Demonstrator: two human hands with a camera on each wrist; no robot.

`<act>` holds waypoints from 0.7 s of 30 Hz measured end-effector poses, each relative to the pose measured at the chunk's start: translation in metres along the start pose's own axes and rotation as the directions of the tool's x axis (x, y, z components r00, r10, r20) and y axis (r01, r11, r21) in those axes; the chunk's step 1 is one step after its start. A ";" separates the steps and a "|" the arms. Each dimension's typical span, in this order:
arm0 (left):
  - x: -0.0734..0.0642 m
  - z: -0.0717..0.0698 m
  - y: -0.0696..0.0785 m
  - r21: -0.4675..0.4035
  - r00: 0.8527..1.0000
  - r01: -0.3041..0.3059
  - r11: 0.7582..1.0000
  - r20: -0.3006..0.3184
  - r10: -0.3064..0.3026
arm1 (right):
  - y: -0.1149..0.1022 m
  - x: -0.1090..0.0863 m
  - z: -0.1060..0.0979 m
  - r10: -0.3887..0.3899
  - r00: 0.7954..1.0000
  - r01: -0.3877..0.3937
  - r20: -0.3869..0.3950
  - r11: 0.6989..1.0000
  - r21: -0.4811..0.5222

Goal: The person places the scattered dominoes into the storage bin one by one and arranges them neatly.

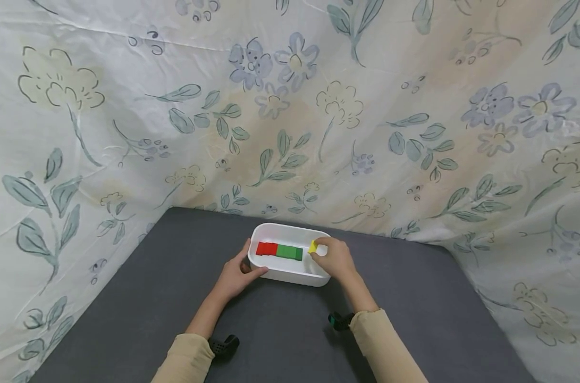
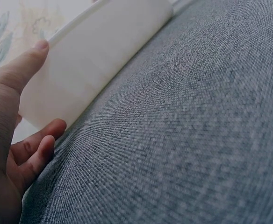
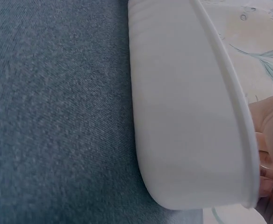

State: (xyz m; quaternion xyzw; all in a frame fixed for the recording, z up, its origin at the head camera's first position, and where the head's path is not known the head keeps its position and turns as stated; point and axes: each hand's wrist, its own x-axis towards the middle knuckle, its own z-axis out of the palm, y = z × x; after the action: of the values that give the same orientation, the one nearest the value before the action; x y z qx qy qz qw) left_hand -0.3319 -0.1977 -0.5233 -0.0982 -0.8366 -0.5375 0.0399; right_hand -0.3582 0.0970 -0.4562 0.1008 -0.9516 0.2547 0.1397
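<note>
A white oblong plastic tub [image 1: 285,274] stands on the dark cloth. Inside it, red blocks [image 1: 267,248] and green blocks [image 1: 288,252] lie end to end in a row. My left hand [image 1: 233,274] grips the tub's left end, its thumb on the near rim and fingers around the corner; the left wrist view shows the thumb [image 2: 31,63] against the white wall. Over the tub's right end, my right hand [image 1: 335,258] pinches a yellow block [image 1: 312,247] between thumb and fingers. In the right wrist view, the tub wall hides the block and part of the right hand [image 3: 269,154].
Dark grey cloth [image 1: 280,330] covers the table surface around the tub. A floral curtain [image 1: 290,133] hangs close behind the table and along both sides. Each wrist wears a dark band-mounted device, such as the one by the left sleeve [image 1: 225,347].
</note>
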 end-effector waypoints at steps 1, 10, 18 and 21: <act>0.000 0.000 0.000 0.001 1.000 -0.001 1.000 -0.001 0.001 | 0.000 0.001 0.002 -0.005 1.000 0.005 0.012 1.000 -0.004; -0.002 -0.001 -0.001 0.001 1.000 -0.010 1.000 0.003 0.010 | -0.002 0.010 0.011 0.000 0.994 0.011 0.114 0.995 -0.096; -0.003 -0.004 -0.002 0.011 1.000 -0.012 1.000 0.013 0.011 | -0.006 0.012 0.017 0.044 0.984 -0.015 0.175 0.987 -0.161; -0.004 -0.005 -0.005 0.012 1.000 -0.008 1.000 0.018 0.008 | -0.007 0.012 0.020 0.063 0.978 -0.025 0.198 0.982 -0.187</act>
State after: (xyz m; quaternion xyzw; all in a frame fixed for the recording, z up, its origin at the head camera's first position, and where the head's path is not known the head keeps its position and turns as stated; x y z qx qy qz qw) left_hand -0.3287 -0.2048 -0.5259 -0.1060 -0.8399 -0.5312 0.0351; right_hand -0.3721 0.0794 -0.4663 0.0918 -0.9823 0.1573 0.0447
